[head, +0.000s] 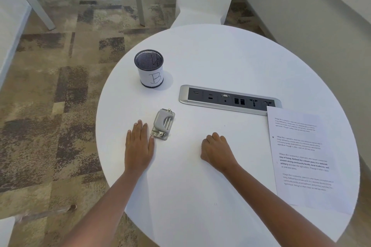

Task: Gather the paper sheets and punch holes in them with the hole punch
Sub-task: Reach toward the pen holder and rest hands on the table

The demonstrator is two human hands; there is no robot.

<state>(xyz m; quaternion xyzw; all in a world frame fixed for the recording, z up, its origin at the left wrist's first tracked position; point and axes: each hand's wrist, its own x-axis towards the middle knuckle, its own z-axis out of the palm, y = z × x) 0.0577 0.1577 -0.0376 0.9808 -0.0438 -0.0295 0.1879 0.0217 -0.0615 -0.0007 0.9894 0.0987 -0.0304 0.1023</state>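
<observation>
Mesh cup [149, 70] at 11 o'clock on counter [220, 62], contents unclear; hole punch [163, 124] touching flat, empty left grip [139, 146]; right grip [216, 151] curled, empty; paper sheets [307, 158] at 3 o'clock

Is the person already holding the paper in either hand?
No: the paper lies untouched on the table, right of both empty hands.

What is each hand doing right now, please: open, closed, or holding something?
Left hand: open, flat on the table, beside the hole punch, holding nothing.
Right hand: loosely curled, holding nothing visible.
</observation>
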